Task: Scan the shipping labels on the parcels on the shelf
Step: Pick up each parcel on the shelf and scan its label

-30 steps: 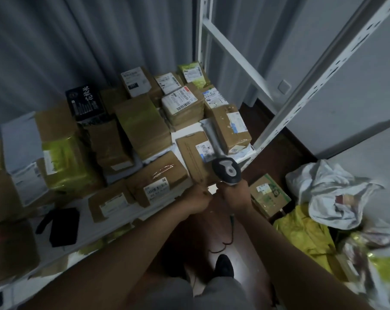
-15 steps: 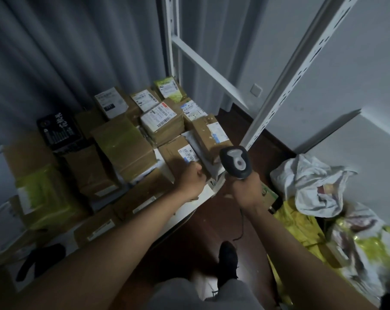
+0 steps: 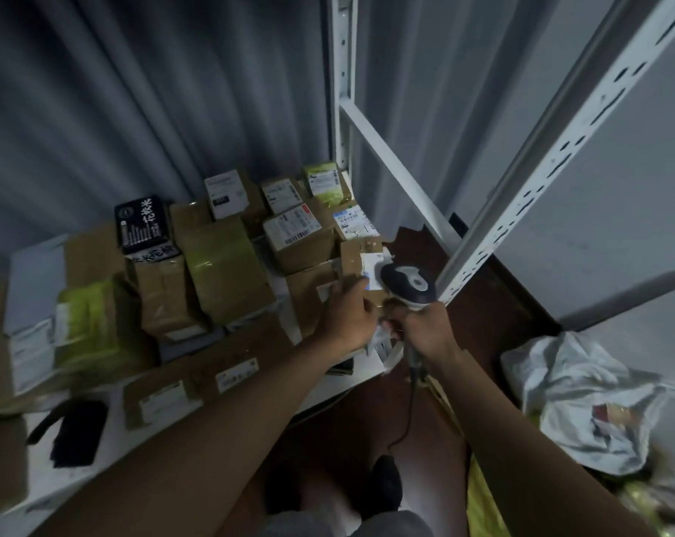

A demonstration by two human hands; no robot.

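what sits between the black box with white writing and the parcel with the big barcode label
In the head view, a tall brown parcel wrapped in yellowish tape stands between the black box and the barcode-labelled parcel.

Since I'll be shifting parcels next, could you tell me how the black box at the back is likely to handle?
The black box looks rigid, with crisp edges, so probably stiff. It leans on the cartons beneath rather than lying flat, so a push may tip or slide it. Its weight cannot be judged.

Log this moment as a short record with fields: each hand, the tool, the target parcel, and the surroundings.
left hand: reaching to the parcel at the shelf's right front corner; grip unclear
right hand: grips the scanner handle
scanner: corded, head at that parcel's label
target parcel: brown box, white label
shelf: white, crowded with labelled boxes
floor, right: white bag
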